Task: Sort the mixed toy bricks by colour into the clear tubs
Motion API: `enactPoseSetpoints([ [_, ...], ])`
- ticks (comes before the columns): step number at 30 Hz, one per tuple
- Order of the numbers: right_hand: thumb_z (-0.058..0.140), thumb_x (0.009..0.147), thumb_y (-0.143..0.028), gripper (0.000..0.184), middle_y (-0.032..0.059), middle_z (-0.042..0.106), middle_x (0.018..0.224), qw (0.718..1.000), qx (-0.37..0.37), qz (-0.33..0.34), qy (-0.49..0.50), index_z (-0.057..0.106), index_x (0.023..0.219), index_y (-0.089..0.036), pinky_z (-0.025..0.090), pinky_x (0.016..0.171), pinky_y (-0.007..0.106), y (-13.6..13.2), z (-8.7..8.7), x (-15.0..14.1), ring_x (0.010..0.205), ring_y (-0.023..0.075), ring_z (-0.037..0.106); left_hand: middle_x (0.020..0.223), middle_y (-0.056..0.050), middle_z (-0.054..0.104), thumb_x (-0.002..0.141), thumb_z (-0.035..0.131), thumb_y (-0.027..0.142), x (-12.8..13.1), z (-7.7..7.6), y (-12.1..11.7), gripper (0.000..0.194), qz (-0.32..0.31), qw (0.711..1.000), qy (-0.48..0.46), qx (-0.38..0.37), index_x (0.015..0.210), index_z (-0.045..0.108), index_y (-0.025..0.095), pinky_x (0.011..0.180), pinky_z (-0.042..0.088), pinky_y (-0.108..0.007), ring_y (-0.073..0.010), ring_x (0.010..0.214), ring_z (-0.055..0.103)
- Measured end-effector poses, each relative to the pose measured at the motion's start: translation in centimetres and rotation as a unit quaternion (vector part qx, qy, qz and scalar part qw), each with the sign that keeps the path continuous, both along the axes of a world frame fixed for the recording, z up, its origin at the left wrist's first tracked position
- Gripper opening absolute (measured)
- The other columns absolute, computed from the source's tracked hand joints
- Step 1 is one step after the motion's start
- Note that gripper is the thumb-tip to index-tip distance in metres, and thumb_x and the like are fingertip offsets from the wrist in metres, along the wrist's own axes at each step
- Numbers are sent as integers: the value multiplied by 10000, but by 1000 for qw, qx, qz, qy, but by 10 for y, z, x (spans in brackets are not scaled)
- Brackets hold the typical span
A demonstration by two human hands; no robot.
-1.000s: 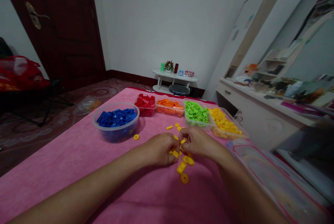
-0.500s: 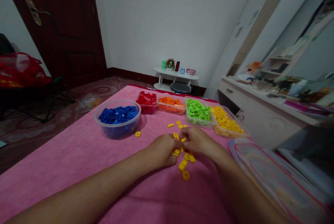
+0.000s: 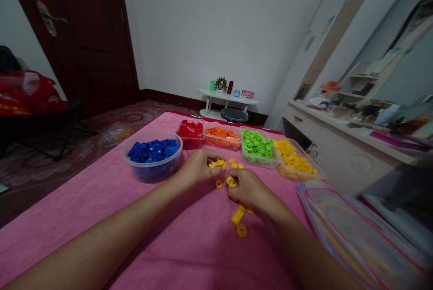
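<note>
My left hand (image 3: pixel 200 166) is curled around several yellow building pieces (image 3: pixel 217 163), which show between its thumb and fingers. Just to its right, my right hand (image 3: pixel 246 185) closes on more yellow building pieces (image 3: pixel 231 181) at its fingertips. Between the two hands a yellow ring-shaped piece (image 3: pixel 218 184) lies on the pink cloth. Nearer to me lie a yellow block (image 3: pixel 237 216) and a round yellow disc (image 3: pixel 241 230) with a centre hole. A few small yellow pieces (image 3: pixel 234 165) rest beyond my hands. My right hand partly hides other yellow pieces under it.
A round tub (image 3: pixel 151 168) of blue pieces stands left. Behind stand clear boxes of red (image 3: pixel 190 133), orange (image 3: pixel 222 136), green (image 3: pixel 258 145) and yellow pieces (image 3: pixel 294 158). Clear lids (image 3: pixel 352 227) with red seals lie right. The pink cloth (image 3: pixel 152 249) covers the table.
My left hand has moved forward and left with yellow pieces, over the spot where a lone ring lay near the blue tub. My right hand has come slightly nearer and left.
</note>
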State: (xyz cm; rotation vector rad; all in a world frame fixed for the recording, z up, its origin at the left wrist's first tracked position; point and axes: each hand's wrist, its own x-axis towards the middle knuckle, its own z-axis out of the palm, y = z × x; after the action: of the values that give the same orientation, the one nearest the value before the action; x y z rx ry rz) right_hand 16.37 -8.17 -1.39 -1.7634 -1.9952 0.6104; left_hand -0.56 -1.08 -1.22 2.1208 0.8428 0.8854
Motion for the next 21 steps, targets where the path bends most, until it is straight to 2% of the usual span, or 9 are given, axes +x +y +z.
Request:
enactPoseSetpoints([
  [2,555,671,-172,27,-40,502,534,981,-35,-47,185,531,682,-179,271,448,209,4,0,-3,445,83,420,876,-35,722,695,652,209,-1,7,-1,255,25,999,-34,15,935,710,144,682,483,-228,-153,768,646],
  [3,562,704,-215,53,-49,496,535,952,-50,-67,293,534,734,-181,278,425,198,5,0,-5,426,82,423,903,-35,722,696,667,220,-2,10,-2,260,31,998,-53,19,944,707,151,694,489,-230,-154,787,650],
  [5,566,762,-322,167,-37,540,601,859,-99,-79,496,540,846,-180,293,394,175,6,2,-11,443,86,476,931,-34,720,705,686,244,-2,17,-5,267,32,996,-80,23,957,702,159,697,496,-233,-155,802,655],
  [7,523,817,-457,299,5,604,712,744,-173,-59,643,532,915,-175,300,380,156,4,4,-17,502,97,546,938,-37,717,715,692,253,-1,22,-9,271,25,996,-83,27,972,703,165,683,499,-236,-156,796,654],
  [9,418,863,-565,406,26,627,725,649,-239,-44,720,520,911,-175,279,357,146,1,6,-24,499,107,569,935,-39,716,720,697,244,0,24,-15,269,17,997,-66,43,980,708,176,687,496,-241,-156,799,649],
  [10,370,877,-596,449,23,623,690,620,-260,-46,739,518,900,-173,262,346,142,-1,6,-27,481,111,570,924,-38,716,723,697,239,1,25,-18,251,12,997,-56,56,967,713,180,697,493,-245,-156,801,644],
  [12,318,895,-614,496,9,603,608,592,-273,-69,755,522,873,-163,238,334,137,-3,5,-32,445,110,565,894,-33,714,737,692,234,3,26,-23,192,-5,995,-42,87,920,723,185,729,485,-254,-154,808,635],
  [15,300,901,-621,526,1,586,539,586,-275,-114,753,531,837,-152,230,334,135,-5,4,-36,417,104,560,878,-31,699,761,672,220,6,27,-29,136,-31,992,-49,115,883,721,183,763,476,-264,-150,822,621],
  [21,370,915,-501,380,-52,553,491,540,-275,-127,785,548,853,-171,195,319,120,-8,5,-41,349,62,488,967,-47,682,753,653,166,14,27,-38,165,-54,992,-79,76,903,717,187,822,484,-286,-163,907,616],
])
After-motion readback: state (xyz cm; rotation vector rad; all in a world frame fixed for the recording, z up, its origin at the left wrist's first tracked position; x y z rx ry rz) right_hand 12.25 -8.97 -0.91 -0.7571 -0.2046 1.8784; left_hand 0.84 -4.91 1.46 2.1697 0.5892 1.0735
